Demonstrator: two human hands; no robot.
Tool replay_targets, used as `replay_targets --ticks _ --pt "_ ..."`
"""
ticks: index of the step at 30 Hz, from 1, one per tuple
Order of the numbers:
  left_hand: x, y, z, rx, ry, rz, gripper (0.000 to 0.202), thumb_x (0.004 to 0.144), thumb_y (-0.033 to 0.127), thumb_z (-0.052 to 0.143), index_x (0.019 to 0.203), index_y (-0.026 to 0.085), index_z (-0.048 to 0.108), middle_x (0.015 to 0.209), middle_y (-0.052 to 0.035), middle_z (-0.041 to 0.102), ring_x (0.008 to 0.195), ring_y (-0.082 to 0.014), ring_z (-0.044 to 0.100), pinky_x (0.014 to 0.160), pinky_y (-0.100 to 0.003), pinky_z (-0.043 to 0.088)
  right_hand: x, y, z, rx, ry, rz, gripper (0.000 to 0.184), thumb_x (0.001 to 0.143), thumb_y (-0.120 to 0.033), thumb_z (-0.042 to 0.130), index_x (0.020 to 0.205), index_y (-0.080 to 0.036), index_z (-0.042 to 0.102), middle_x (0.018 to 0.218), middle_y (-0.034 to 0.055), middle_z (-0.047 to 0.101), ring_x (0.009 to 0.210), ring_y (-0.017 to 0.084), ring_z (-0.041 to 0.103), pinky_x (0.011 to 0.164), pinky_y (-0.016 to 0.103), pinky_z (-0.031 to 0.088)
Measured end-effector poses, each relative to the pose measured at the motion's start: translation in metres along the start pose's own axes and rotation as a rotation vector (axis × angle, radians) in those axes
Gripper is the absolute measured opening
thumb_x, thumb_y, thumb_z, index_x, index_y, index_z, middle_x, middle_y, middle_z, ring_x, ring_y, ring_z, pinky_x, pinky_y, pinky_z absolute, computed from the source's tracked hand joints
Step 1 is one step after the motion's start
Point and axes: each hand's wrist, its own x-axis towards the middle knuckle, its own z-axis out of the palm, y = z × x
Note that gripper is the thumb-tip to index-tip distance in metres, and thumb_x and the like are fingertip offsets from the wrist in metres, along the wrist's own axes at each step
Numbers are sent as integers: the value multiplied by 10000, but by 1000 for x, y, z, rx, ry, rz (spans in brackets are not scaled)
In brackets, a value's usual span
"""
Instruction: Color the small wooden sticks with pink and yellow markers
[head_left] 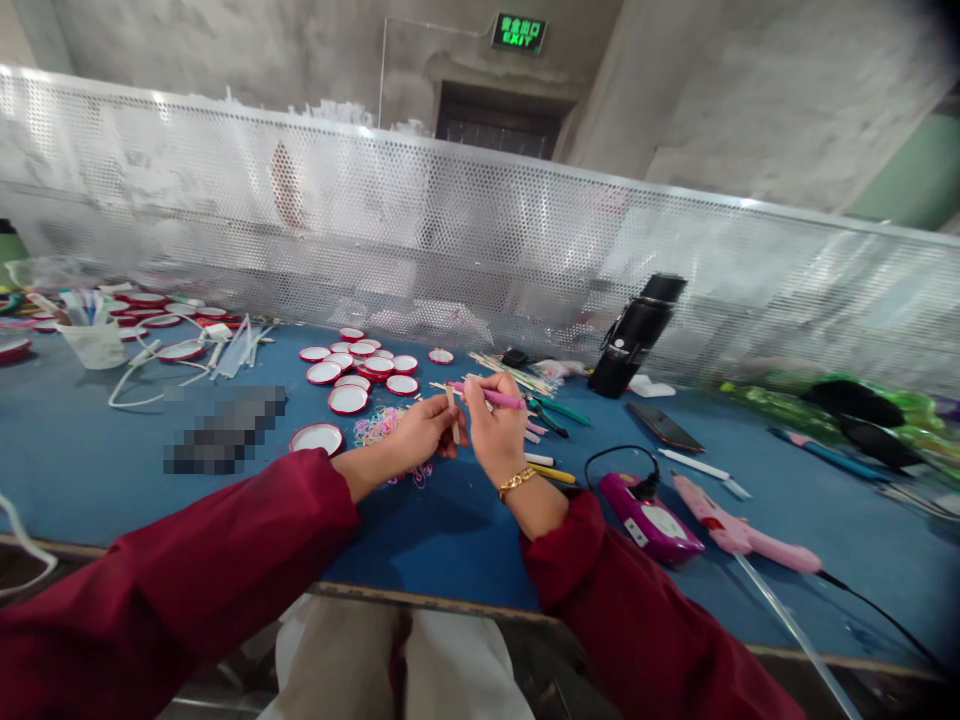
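My left hand (429, 428) is closed around a flat, pale wooden stick (453, 412), held upright over the table. Against it, my right hand (493, 428) grips a pink pen (504, 399) that slants to the left, its tip close to the stick. Whether the tip touches the wood I cannot tell. Beneath and left of my left hand lies a loose pile of small coloured rubber bands (375, 426). Just beyond are several red-rimmed white lids (349, 399), some overlapping. Green-handled pliers (559, 410) and a yellow pen (553, 473) rest beside my right hand.
On the right are a pink glue gun (739, 530), a purple power socket (651, 520), a phone (664, 427) and a black bottle (636, 335). A white cup of pens (94, 343) and cables stand left. A perforated metal screen (360, 220) borders the blue table (420, 570).
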Motion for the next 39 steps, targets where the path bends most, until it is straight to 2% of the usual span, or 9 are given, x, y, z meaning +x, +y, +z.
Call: replay_targets --ticks 15,17,21,24,28,32,39 --pt "0 -1 -1 1 -12 5 315 876 476 461 779 178 501 606 20 569 459 -99 555 440 -205 406 0 0 -1 -16 14 -8 216 862 -350 570 707 -206 524 662 -23 539 660 147 531 644 293 427" --pt "0 0 -1 -2 -7 -5 305 874 466 466 783 177 503 618 18 574 463 -98 558 443 -205 406 1 2 -1 25 7 8 199 876 -362 555 754 -207 535 694 -14 568 673 149 556 659 299 447" --pt "-2 4 0 -19 4 -5 281 877 436 459 789 175 512 662 2 608 475 -98 559 445 -205 400 3 5 0 153 -9 49 193 939 -368 436 992 -219 546 770 2 623 654 141 591 662 305 489" --pt "-2 6 0 -59 35 -4 218 860 389 491 814 178 521 656 10 608 478 -94 550 450 -198 394 3 5 1 141 -32 57 197 949 -343 395 1005 -216 534 759 5 629 639 143 597 664 313 499" --pt "-2 8 1 -82 51 -18 225 851 391 504 850 172 555 590 21 573 460 -90 525 448 -196 382 -1 1 2 12 -84 29 124 868 -281 534 971 -213 536 802 13 649 748 170 622 775 350 489" --pt "0 8 3 -66 56 -15 277 861 405 486 931 158 592 558 27 547 444 -91 513 444 -202 386 -4 3 3 16 -140 44 238 800 -279 629 1009 -214 535 840 13 655 814 184 625 856 380 469" --pt "-2 13 3 -17 44 -23 296 864 402 486 959 149 607 600 17 574 461 -84 543 437 -184 373 -6 7 5 102 -123 103 289 789 -309 654 1031 -216 527 910 27 646 843 177 625 835 377 492"
